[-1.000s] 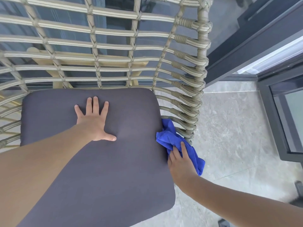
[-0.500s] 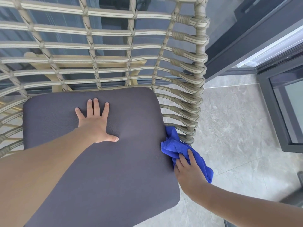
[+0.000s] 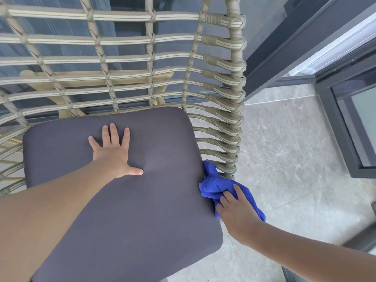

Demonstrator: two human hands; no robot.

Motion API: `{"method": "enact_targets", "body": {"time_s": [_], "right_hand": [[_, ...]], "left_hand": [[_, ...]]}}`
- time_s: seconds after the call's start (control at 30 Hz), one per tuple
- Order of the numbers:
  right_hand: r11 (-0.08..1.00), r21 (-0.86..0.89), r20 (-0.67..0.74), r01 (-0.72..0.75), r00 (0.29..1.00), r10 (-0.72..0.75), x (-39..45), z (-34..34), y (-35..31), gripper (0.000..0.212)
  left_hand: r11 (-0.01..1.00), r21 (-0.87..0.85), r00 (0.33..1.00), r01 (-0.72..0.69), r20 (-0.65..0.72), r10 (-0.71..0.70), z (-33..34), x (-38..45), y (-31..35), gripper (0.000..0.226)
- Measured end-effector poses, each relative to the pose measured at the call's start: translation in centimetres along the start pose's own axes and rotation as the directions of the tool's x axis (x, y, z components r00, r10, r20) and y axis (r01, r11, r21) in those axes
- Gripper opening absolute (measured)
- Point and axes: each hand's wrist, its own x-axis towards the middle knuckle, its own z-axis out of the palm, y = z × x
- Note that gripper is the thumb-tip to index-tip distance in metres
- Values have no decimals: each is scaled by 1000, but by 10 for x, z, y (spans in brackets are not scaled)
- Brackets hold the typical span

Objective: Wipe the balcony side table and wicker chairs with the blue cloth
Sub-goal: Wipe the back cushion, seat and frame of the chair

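Note:
A wicker chair [image 3: 223,110] with a beige woven back and side fills the view, and a dark grey seat cushion [image 3: 142,210] lies on it. My left hand [image 3: 114,153] lies flat on the cushion's middle with fingers spread. The blue cloth [image 3: 215,184] is bunched at the cushion's right edge, against the lower end of the chair's right frame. My right hand [image 3: 238,210] grips the cloth from the near side and covers part of it.
Grey stone floor tiles [image 3: 295,149] lie to the right of the chair. A dark metal door frame with glass [image 3: 350,123] stands at the right edge. Behind the woven chair back a pale wooden frame [image 3: 97,82] shows through.
My right hand has slid the blue cloth a little nearer along the cushion's right edge. My left hand has stayed flat on the cushion.

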Motion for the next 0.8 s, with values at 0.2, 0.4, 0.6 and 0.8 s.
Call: {"method": "enact_targets", "body": {"time_s": [0.2, 0.4, 0.6, 0.8], "right_hand": [[937, 348, -104, -15, 993, 55, -22, 5, 14, 33], [94, 995, -12, -28, 918, 396, -40, -58, 61, 32], [-554, 805, 111, 212, 864, 491, -58, -105, 102, 32], [-797, 302, 285, 523, 748, 599, -71, -146, 140, 26]], "left_hand": [[998, -64, 990, -16, -138, 7, 28, -25, 8, 123], [978, -190, 993, -90, -88, 74, 22, -56, 29, 75], [930, -182, 930, -318, -251, 269, -66, -53, 76, 54], [822, 141, 527, -552, -704, 475, -243, -49, 88, 43]]}}
